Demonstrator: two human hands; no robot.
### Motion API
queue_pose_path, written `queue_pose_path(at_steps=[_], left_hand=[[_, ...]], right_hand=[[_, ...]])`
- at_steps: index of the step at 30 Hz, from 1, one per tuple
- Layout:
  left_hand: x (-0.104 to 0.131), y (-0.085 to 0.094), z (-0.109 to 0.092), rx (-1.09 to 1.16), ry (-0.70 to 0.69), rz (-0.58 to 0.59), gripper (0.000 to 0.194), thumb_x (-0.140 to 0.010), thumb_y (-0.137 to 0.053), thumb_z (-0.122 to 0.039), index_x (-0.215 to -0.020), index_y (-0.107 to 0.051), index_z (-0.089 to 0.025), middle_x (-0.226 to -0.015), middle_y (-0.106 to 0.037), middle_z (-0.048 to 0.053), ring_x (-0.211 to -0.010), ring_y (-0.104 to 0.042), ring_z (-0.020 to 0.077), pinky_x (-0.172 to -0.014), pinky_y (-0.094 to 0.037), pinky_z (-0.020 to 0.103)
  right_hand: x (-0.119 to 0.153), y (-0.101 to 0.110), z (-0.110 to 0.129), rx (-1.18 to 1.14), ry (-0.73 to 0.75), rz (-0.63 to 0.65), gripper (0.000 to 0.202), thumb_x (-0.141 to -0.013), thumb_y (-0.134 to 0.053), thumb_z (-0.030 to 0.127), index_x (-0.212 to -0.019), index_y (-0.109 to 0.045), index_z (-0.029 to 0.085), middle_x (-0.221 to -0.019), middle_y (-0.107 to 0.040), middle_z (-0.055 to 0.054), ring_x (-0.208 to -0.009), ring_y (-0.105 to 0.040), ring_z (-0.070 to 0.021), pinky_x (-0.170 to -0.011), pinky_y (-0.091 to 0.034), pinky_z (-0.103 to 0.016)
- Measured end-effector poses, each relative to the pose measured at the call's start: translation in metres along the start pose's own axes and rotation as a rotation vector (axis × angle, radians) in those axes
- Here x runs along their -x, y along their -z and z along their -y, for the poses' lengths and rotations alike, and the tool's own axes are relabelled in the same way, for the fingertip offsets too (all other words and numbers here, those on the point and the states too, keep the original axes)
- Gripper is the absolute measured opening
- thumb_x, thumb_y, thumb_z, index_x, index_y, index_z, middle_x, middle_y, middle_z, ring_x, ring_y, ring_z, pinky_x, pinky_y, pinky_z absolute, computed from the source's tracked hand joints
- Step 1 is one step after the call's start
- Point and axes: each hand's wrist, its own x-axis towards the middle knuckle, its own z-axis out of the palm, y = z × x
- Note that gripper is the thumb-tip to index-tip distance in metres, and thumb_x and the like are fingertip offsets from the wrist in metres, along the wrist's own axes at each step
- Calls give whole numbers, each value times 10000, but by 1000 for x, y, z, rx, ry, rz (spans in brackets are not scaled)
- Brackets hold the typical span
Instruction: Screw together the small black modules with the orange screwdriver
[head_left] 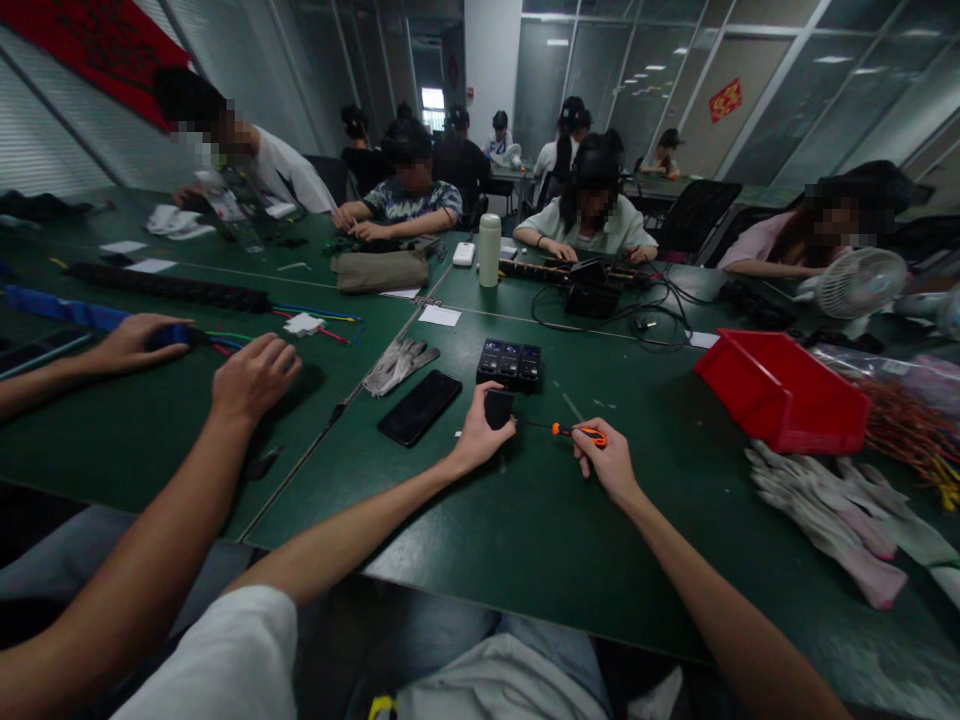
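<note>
On the green table, my left hand grips a small black block between thumb and fingers. My right hand is closed on the orange and black handle of a screwdriver. The screwdriver's thin shaft points left at the block's right side; whether the tip touches it cannot be made out. Just behind the block stands a group of black modules in a row. A black phone lies to the left of my left hand, with a grey glove beyond it.
A red bin, wire bundles and gloves are at the right. Close on the left, another person's hands rest by a blue strip. A green bottle and cables stand farther back, before seated people.
</note>
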Motion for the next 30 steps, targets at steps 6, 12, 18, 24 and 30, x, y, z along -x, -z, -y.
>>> queue_pose_path(at_steps=[6,12,18,24,30], left_hand=[[0,1,-1,0,15,-7,502,-715,-631,-198,-1148,-391,-279,-908,-518,20,-748,-491,149,-705,-420,299],[-2,3,3,57,22,-93,492,-697,-645,-238,-1134,-419,-239,-1016,-525,30,-914,-529,173,-827,-431,317],[-8,0,12,484,288,-33,516,-742,-591,-406,-1177,-361,-251,-886,-560,11,-706,-616,156,-597,-500,291],[-12,1,12,654,360,-14,447,-790,-521,-486,-1134,-403,-226,-795,-570,11,-622,-606,146,-507,-486,256],[-11,3,12,670,355,9,398,-822,-457,-490,-1133,-438,-243,-833,-582,11,-632,-592,140,-532,-502,276]], right_hand=[[0,-2,2,8,42,-54,282,-784,-622,440,-877,-549,184,-600,-567,28,-420,-512,-97,-397,-387,-213],[-1,-1,2,23,80,-134,275,-797,-601,447,-872,-555,187,-607,-565,21,-447,-518,-108,-428,-413,-232],[-1,1,1,22,75,-131,272,-788,-613,445,-867,-558,191,-608,-572,24,-447,-527,-104,-436,-422,-230],[-1,1,1,29,67,-90,265,-791,-615,431,-883,-557,190,-622,-579,19,-463,-538,-110,-453,-427,-236],[-1,-1,1,26,69,-75,282,-778,-624,437,-891,-559,188,-624,-591,20,-462,-541,-110,-461,-429,-239]])
